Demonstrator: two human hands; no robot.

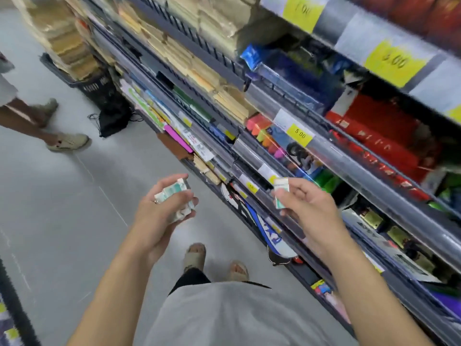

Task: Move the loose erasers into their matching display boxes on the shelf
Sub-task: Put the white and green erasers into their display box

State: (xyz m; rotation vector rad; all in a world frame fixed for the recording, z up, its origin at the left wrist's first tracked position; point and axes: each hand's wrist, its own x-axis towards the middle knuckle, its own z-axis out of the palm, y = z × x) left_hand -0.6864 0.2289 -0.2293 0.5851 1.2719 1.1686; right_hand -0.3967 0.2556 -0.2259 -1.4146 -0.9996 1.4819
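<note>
Here, left hand (pixel 163 211) cupping erasers (pixel 174 196), right hand (pixel 303 206) pinching one eraser (pixel 281 192)

The tiered shelf (pixel 361 156) carries red boxes (pixel 379 136), blue packs (pixel 287 78), bright highlighters (pixel 264 136) and tan stacked pads (pixel 189 63); yellow price tags (pixel 299 133) line its clear rails.

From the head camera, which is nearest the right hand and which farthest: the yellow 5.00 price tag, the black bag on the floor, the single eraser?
1. Single eraser: pinched in the right hand.
2. Yellow 5.00 price tag: on the shelf rail above.
3. Black bag: on the floor, far left.
</note>
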